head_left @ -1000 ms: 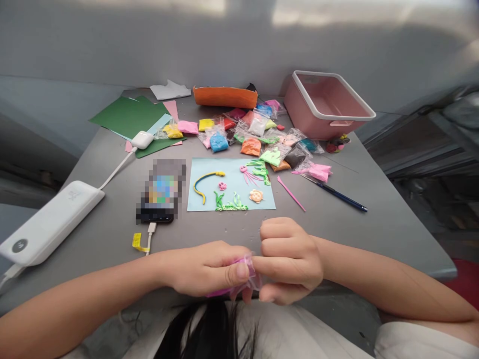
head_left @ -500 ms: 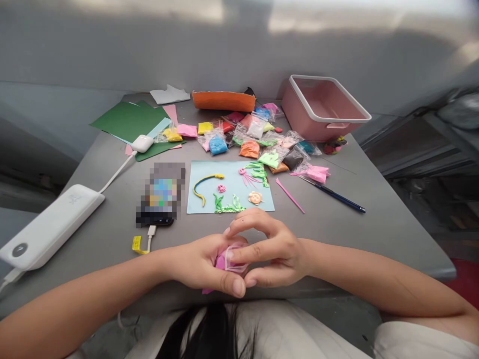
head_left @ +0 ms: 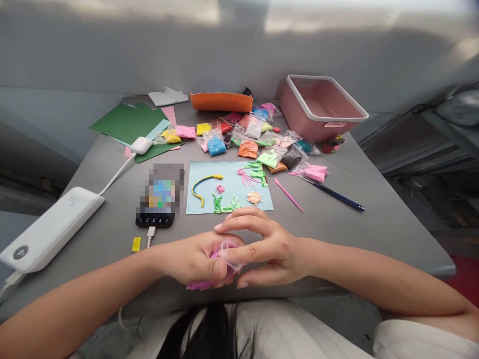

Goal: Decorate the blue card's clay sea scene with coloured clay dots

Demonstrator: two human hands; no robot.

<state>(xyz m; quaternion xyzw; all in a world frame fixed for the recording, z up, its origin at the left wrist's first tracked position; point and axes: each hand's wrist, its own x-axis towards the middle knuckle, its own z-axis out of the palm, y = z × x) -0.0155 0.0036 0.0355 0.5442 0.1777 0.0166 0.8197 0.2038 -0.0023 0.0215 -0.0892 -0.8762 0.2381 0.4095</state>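
Note:
My left hand point(head_left: 194, 259) is closed around a small clear plastic bag of pink clay point(head_left: 219, 257) at the near edge of the grey table point(head_left: 374, 229). My right hand point(head_left: 269, 247) meets it from the right, thumb and forefinger pinching into the bag's open top while the other fingers arch above. Pink clay also pokes out below my left palm. Just beyond my hands lies a light blue card point(head_left: 228, 187) with small clay sea shapes stuck on it.
Several small bags of coloured clay point(head_left: 249, 137) are strewn behind the card. A pink tub point(head_left: 322, 107) stands back right. A pink stick tool point(head_left: 289, 194) and dark pencil point(head_left: 333, 194) lie right. A phone point(head_left: 159, 197), white power bank point(head_left: 48, 227), earbud case point(head_left: 141, 145) and green paper point(head_left: 129, 119) sit left.
My right hand went from a fist beside the bag to spread fingers reaching into its top. My left hand turned the bag upward and shifted slightly left.

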